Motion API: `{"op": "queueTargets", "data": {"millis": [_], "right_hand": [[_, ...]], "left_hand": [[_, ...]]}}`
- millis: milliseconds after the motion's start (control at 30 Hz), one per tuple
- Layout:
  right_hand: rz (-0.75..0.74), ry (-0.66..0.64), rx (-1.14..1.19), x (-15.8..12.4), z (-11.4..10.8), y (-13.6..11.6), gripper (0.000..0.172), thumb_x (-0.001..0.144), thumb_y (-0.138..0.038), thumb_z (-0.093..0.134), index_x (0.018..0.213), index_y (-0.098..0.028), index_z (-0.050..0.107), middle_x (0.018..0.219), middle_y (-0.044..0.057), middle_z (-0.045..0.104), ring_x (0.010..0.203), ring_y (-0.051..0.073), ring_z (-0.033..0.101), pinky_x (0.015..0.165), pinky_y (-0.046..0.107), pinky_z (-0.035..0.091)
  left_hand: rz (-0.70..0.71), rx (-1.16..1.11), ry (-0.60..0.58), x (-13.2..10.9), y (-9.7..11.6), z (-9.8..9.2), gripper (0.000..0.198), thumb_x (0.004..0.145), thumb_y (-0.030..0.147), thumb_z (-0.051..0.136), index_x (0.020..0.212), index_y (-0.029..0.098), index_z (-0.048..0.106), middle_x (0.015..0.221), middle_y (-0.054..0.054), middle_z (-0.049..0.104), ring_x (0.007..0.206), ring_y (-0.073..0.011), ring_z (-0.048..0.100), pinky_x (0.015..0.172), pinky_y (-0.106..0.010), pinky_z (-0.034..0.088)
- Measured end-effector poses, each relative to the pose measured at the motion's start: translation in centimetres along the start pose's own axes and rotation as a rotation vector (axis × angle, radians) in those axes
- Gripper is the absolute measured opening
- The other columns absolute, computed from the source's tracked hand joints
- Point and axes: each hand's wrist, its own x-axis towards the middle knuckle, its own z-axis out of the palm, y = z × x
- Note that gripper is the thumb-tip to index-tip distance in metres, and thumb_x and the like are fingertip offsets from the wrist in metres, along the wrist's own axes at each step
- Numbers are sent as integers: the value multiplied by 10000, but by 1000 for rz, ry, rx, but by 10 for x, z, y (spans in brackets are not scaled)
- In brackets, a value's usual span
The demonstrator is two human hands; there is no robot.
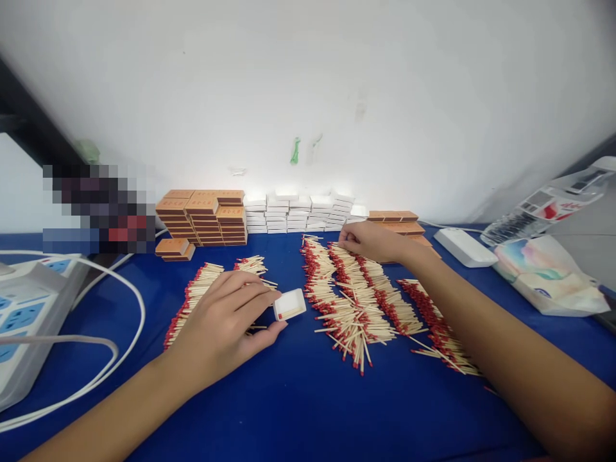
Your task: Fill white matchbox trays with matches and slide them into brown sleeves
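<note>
My left hand grips a small white matchbox tray by its left end, between thumb and fingers. A red-headed match lies along the tray's lower side. At the far end of the rows of loose matches, my right hand has its fingertips pinched together; whatever they hold, if anything, is hidden. More matches lie under and behind my left hand. Another row of matches runs below my right forearm.
Orange matchboxes stand stacked against the wall, beside stacked white trays. More orange boxes sit behind my right hand. To the right are a white device, a tissue pack and a plastic bottle. A power strip with white cables lies left.
</note>
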Motion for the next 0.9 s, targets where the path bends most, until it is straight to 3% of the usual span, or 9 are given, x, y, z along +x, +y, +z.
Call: {"op": "queueTargets", "data": {"millis": [300,900], "right_hand": [[-54,129,-30,9,5,-2,170,985,-255,515,875,-186,625,799,68,664,698,175,519,654,310,335],[-88,69,30,1,3,15,178,971,-331,568,910,-201,674,687,17,628,606,154,500,599,308,306]], "left_hand": [[1,10,-4,1,1,0,270,938,254,762,1190,199,684,1067,-64,775,1054,-264,673,956,-447,557],[13,19,-5,1,-1,-1,274,931,249,773,1181,163,702,1060,-66,769,1040,-253,664,954,-430,550]]}}
